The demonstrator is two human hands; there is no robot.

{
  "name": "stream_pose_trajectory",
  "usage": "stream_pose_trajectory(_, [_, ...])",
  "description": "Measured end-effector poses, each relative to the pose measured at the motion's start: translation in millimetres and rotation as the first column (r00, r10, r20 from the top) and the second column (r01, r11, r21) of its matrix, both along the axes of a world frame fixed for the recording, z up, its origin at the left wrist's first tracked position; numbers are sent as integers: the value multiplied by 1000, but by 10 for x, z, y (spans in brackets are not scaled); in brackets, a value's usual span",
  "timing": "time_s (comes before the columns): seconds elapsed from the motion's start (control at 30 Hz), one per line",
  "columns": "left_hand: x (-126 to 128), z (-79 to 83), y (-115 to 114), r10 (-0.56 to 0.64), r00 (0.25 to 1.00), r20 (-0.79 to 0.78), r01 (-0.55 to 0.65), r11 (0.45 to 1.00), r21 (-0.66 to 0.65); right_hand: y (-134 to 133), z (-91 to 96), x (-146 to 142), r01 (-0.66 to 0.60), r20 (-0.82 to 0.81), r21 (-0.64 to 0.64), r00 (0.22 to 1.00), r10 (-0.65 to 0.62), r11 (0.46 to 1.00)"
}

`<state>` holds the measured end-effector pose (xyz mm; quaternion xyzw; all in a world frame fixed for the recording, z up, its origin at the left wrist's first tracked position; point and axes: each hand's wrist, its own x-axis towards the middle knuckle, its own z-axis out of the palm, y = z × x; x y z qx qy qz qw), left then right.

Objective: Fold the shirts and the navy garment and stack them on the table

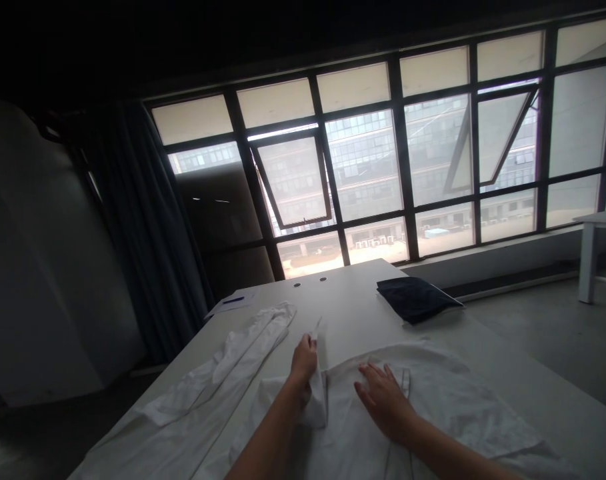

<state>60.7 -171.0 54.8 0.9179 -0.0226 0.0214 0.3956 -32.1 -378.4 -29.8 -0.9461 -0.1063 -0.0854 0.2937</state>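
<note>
Cloth (pixel 447 393), white and loosely wrinkled, laid over the near right part of the table (pixel 353 287), directly under the right hand (pixel 383 400) and beside the left hand (pixel 304 363). For neat handling of the raised fold (pixel 319 407), probably best to pin the flat side with light, even palm pressure, lift from the other side only, and draw gently away from the pinned spot. Smooth outward before letting go; avoid tugging at one point alone, with the likely result of fresh creases. On the left, fingers curled in, pinching the upright edge of the fold, with the rest hanging below the grip. On the right, fingers partly spread, resting flat on top without gripping, just beside a narrow strip (pixel 406 381). Farther out, second white cloth (pixel 223 387) to the left; dark cloth (pixel 415 300) beyond, to the right; pen (pixel 233 301) on paper (pixel 245 304) at the far left.
</note>
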Motion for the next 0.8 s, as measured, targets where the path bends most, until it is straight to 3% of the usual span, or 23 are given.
stream_pose_trajectory(0.13, [-219,540,251,-30,988,153,69,965,-255,-38,-62,97,38,23,186,999,-43,982])
stream_pose_trajectory(0.23, [-651,921,490,-195,971,141,233,908,-348,-99,-67,159,54,20,446,997,-70,893])
stream_pose_trajectory(0.3, [-953,1112,664,-521,853,-1,470,771,-430,-160,-43,195,80,-15,605,996,-89,793])
stream_pose_trajectory(0.37, [-1154,1190,853,-640,767,-49,541,685,-488,-222,-2,225,112,-63,673,994,-95,731])
stream_pose_trajectory(0.4, [-1197,1170,957,-656,749,-94,539,685,-490,-244,22,237,126,-83,681,992,-94,721])
stream_pose_trajectory(0.47, [-1164,998,1193,-592,774,-223,476,777,-411,-253,73,250,128,-115,680,991,-67,722])
stream_pose_trajectory(0.5, [-1100,852,1323,-512,808,-290,428,850,-306,-237,96,249,119,-138,675,990,-34,728])
stream_pose_trajectory(0.57, [-927,492,1583,-221,927,-302,239,971,23,-171,136,228,78,-188,649,980,60,756])
stream_pose_trajectory(0.6, [-836,303,1701,-120,955,-271,152,983,101,-128,154,204,50,-209,631,972,108,775])
stream_pose_trajectory(0.7, [-620,-166,1943,34,984,-172,-2,983,183,-13,231,74,-30,-221,553,958,181,833])
stream_pose_trajectory(0.8, [-483,-420,2011,100,992,-76,-82,974,211,36,374,-136,-214,-159,319,948,275,923])
